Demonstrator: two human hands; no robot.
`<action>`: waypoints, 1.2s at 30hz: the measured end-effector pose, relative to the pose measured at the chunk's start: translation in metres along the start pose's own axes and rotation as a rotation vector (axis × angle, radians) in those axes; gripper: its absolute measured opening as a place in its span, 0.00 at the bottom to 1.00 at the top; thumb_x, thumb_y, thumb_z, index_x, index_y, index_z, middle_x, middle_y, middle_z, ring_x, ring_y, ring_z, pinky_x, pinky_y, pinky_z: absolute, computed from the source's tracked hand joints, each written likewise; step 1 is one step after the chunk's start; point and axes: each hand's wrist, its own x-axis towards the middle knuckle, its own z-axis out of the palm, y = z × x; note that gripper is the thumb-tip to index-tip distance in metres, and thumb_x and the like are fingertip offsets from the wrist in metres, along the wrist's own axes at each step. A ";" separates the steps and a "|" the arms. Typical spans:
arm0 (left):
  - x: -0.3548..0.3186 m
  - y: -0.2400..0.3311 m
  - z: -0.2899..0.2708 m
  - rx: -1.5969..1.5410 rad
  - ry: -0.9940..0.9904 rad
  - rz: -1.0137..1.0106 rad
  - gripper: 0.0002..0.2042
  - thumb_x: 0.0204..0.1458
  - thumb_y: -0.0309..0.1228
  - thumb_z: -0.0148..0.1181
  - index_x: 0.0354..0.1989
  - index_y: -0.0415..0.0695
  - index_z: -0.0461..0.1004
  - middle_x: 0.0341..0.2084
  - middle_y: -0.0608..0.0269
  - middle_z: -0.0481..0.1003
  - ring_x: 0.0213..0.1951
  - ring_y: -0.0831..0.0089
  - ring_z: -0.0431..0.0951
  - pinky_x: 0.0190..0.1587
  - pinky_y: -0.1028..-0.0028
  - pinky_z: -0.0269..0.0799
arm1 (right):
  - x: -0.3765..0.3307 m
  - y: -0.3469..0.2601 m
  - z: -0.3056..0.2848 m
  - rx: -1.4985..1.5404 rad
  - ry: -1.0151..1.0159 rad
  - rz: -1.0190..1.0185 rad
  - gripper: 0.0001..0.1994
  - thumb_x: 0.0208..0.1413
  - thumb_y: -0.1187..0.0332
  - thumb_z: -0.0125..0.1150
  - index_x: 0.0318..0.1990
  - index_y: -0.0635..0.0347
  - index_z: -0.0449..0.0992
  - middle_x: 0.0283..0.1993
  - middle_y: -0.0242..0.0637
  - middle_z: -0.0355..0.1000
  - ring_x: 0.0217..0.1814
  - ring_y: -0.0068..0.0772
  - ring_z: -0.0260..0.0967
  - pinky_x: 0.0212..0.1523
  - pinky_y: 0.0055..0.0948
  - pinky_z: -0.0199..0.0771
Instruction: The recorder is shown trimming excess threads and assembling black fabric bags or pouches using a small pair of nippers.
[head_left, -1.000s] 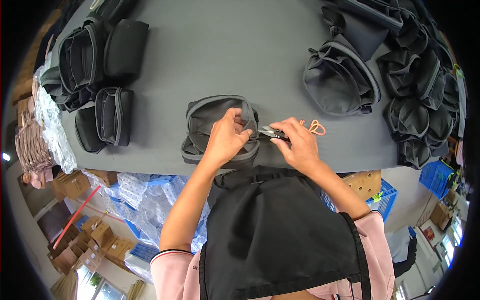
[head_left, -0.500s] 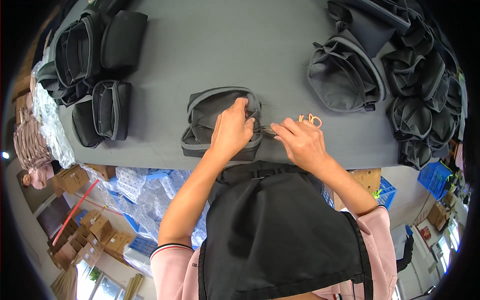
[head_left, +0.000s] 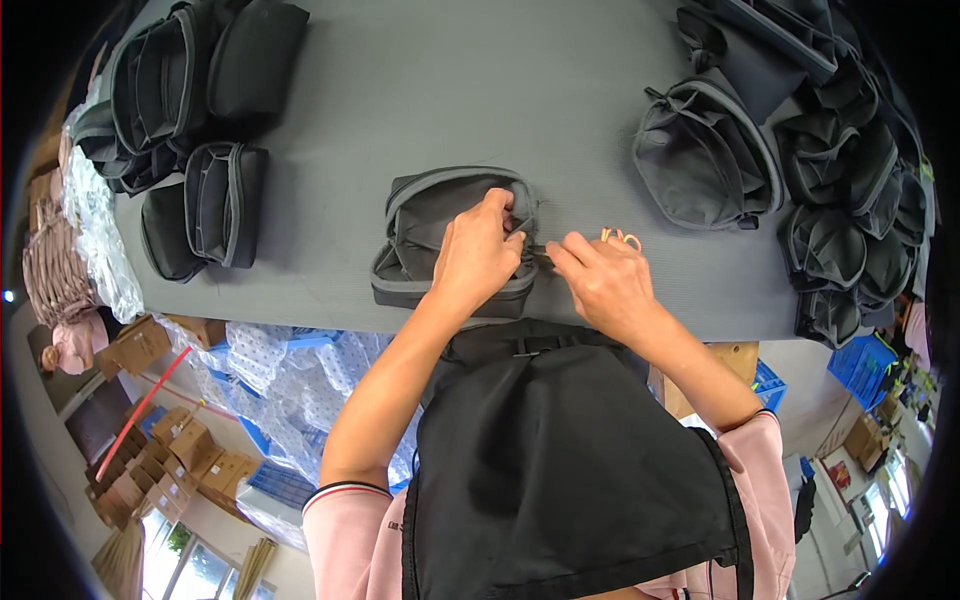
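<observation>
An unzipped black fabric pouch point(head_left: 415, 228) with grey edging lies at the near edge of the table, its mouth facing up. My left hand point(head_left: 474, 250) reaches over it and is closed on the right end of its rim, thumb and fingers pinching the zipper edge. Just right of the pouch, my right hand point(head_left: 612, 285) is closed around a small pair of scissors point(head_left: 630, 240). Their orange handle loops show behind the knuckles, and the blade end points left to the pinched rim. Whether the blades touch the fabric is hard to tell.
Another open pouch point(head_left: 695, 165) lies to the right, beside a heap of similar pouches point(head_left: 825, 245). More black pouches point(head_left: 225, 205) stand at the left. The grey table point(head_left: 460, 80) ends just before my black apron point(head_left: 570, 460). Below are blue crates point(head_left: 862, 362) and cardboard boxes point(head_left: 190, 445).
The view has shifted slightly, so the pouch and left hand appear a little further right. The scissors tip stays by the pouch's right end, and both hands keep their holds.
</observation>
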 end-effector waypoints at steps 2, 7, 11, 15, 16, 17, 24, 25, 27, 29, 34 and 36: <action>0.000 0.001 -0.001 0.006 0.003 -0.003 0.15 0.43 0.23 0.59 0.40 0.34 0.67 0.31 0.47 0.75 0.35 0.51 0.76 0.39 0.62 0.70 | 0.001 -0.002 -0.002 -0.089 -0.043 -0.018 0.11 0.40 0.73 0.62 0.35 0.57 0.74 0.27 0.29 0.64 0.22 0.29 0.65 0.27 0.29 0.64; 0.000 0.000 -0.001 0.019 -0.001 -0.018 0.15 0.43 0.24 0.59 0.41 0.35 0.67 0.32 0.48 0.75 0.36 0.51 0.76 0.40 0.62 0.70 | -0.003 -0.003 0.001 -0.022 0.096 -0.008 0.12 0.34 0.77 0.57 0.31 0.60 0.73 0.26 0.30 0.63 0.20 0.25 0.64 0.24 0.27 0.63; 0.001 -0.001 0.001 0.029 -0.005 -0.018 0.16 0.43 0.24 0.59 0.41 0.35 0.67 0.33 0.48 0.75 0.37 0.52 0.75 0.40 0.62 0.70 | -0.008 -0.005 0.001 -0.003 0.102 0.053 0.12 0.34 0.77 0.57 0.32 0.60 0.73 0.28 0.30 0.64 0.21 0.25 0.66 0.24 0.28 0.65; 0.000 -0.001 0.001 0.029 -0.007 -0.035 0.16 0.43 0.24 0.58 0.42 0.35 0.67 0.33 0.48 0.75 0.38 0.52 0.76 0.41 0.62 0.70 | -0.005 -0.007 0.004 0.011 0.066 0.042 0.13 0.33 0.77 0.57 0.32 0.60 0.73 0.28 0.30 0.64 0.20 0.26 0.65 0.24 0.29 0.66; 0.000 -0.001 0.001 0.032 -0.002 -0.029 0.16 0.43 0.24 0.58 0.42 0.35 0.67 0.33 0.48 0.75 0.38 0.52 0.76 0.41 0.62 0.70 | -0.004 -0.007 0.004 -0.012 0.036 0.051 0.13 0.32 0.77 0.58 0.32 0.60 0.73 0.28 0.30 0.64 0.20 0.26 0.66 0.25 0.29 0.67; 0.000 -0.002 0.001 0.032 -0.001 -0.029 0.16 0.43 0.24 0.58 0.42 0.35 0.67 0.33 0.48 0.75 0.38 0.52 0.76 0.41 0.62 0.70 | -0.004 -0.007 0.004 -0.034 0.006 0.060 0.13 0.32 0.77 0.58 0.32 0.60 0.73 0.28 0.30 0.64 0.20 0.27 0.66 0.25 0.29 0.67; 0.002 -0.001 0.000 0.024 -0.004 -0.017 0.15 0.43 0.24 0.58 0.41 0.35 0.67 0.33 0.48 0.75 0.37 0.52 0.76 0.41 0.62 0.70 | -0.001 -0.005 0.004 0.000 0.004 0.030 0.13 0.35 0.76 0.60 0.33 0.58 0.73 0.29 0.29 0.64 0.21 0.29 0.67 0.26 0.29 0.69; 0.002 -0.002 0.000 0.026 -0.002 -0.012 0.15 0.43 0.24 0.58 0.41 0.35 0.67 0.33 0.48 0.75 0.37 0.52 0.76 0.41 0.62 0.70 | -0.004 -0.005 0.004 0.095 0.021 0.121 0.12 0.37 0.75 0.61 0.34 0.57 0.73 0.30 0.30 0.65 0.22 0.31 0.67 0.26 0.30 0.68; 0.001 -0.003 0.000 0.023 0.003 -0.015 0.15 0.43 0.24 0.59 0.41 0.35 0.67 0.33 0.48 0.75 0.37 0.52 0.76 0.40 0.62 0.70 | -0.010 -0.005 0.004 0.189 0.038 0.210 0.11 0.40 0.74 0.62 0.35 0.57 0.74 0.31 0.30 0.66 0.22 0.33 0.68 0.26 0.31 0.68; 0.001 -0.004 0.002 0.019 0.000 -0.018 0.15 0.43 0.24 0.59 0.41 0.35 0.67 0.32 0.48 0.75 0.37 0.52 0.76 0.40 0.62 0.70 | -0.016 -0.003 0.007 0.437 0.107 0.393 0.11 0.43 0.70 0.64 0.37 0.56 0.74 0.32 0.31 0.67 0.24 0.36 0.67 0.26 0.30 0.66; 0.002 -0.003 0.000 -0.008 0.013 -0.039 0.14 0.42 0.25 0.61 0.36 0.36 0.67 0.29 0.50 0.75 0.34 0.53 0.76 0.39 0.63 0.71 | -0.018 -0.002 0.015 0.571 0.120 0.434 0.11 0.44 0.71 0.64 0.37 0.57 0.75 0.30 0.33 0.67 0.25 0.31 0.66 0.26 0.26 0.64; -0.001 -0.003 0.004 -0.006 0.045 -0.034 0.13 0.41 0.26 0.62 0.35 0.37 0.67 0.25 0.53 0.76 0.30 0.58 0.77 0.37 0.66 0.71 | -0.020 0.002 0.016 0.812 0.161 0.587 0.12 0.45 0.72 0.63 0.39 0.60 0.72 0.29 0.31 0.67 0.27 0.22 0.64 0.28 0.22 0.63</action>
